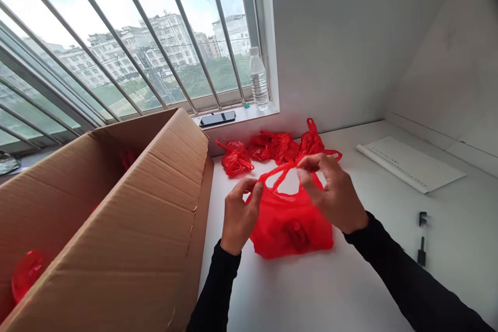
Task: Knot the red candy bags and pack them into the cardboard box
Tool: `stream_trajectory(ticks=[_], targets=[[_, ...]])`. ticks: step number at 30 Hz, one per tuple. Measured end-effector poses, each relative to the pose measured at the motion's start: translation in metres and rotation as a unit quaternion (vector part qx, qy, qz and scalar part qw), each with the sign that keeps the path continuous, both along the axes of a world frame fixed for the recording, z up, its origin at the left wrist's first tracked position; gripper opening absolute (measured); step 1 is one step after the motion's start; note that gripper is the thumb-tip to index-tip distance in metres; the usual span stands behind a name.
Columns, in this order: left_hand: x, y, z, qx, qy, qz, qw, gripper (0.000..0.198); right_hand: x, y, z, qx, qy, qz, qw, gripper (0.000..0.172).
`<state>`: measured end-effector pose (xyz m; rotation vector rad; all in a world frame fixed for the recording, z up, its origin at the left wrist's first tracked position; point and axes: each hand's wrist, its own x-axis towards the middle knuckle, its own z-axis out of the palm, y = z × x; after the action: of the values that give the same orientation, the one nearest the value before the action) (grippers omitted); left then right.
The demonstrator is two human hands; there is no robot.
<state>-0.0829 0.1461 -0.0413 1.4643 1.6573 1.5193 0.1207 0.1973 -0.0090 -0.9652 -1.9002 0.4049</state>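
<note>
A red plastic bag (272,228) with a dark shape showing through its front is between my hands above the white table. My left hand (240,212) pinches the left side of its handles between thumb and fingers. On the other side, my right hand (332,192) grips the top of the handles, fingertips closed together. The handle loops stretch between both hands, with gaps showing through them. Behind the bag, several bunched-up red plastic bags (236,158) lie along the wall.
A large open cardboard box (155,207) stands at the left, with red bags (29,272) inside. On the windowsill are a phone (218,119) and a water bottle (259,83). To the right lie a paper pad (420,163) and a pen (422,244) on the white table (373,290).
</note>
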Motion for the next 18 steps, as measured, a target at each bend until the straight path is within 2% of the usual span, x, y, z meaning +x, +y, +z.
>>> stream_trajectory(ticks=[2, 4, 7, 9, 11, 15, 18], targets=[[-0.002, 0.004, 0.007, -0.009, -0.037, -0.008, 0.999, 0.021, -0.002, 0.001, 0.008, -0.030, -0.072, 0.087, 0.993, 0.007], [-0.001, 0.001, 0.016, -0.027, -0.072, -0.030, 0.997, 0.018, -0.003, 0.004, 0.004, -0.039, -0.167, 0.142, 0.975, 0.007], [0.002, -0.011, 0.031, -0.070, -0.099, -0.073, 0.990, 0.019, -0.004, 0.007, -0.008, -0.042, -0.303, 0.171, 0.936, 0.006], [0.003, -0.019, 0.039, -0.098, -0.096, -0.090, 0.986, 0.022, -0.004, 0.005, -0.011, -0.053, -0.357, 0.187, 0.914, 0.012], [0.002, -0.024, 0.042, -0.114, -0.095, -0.090, 0.985, 0.016, -0.003, 0.000, -0.008, -0.075, -0.369, 0.184, 0.908, 0.014], [-0.004, -0.023, 0.040, -0.107, -0.160, -0.057, 0.980, 0.031, 0.003, -0.015, 0.009, -0.120, -0.360, 0.177, 0.908, 0.012], [-0.008, -0.023, 0.040, -0.078, -0.231, -0.034, 0.969, 0.028, 0.010, -0.025, 0.020, -0.134, -0.366, 0.191, 0.901, 0.025]])
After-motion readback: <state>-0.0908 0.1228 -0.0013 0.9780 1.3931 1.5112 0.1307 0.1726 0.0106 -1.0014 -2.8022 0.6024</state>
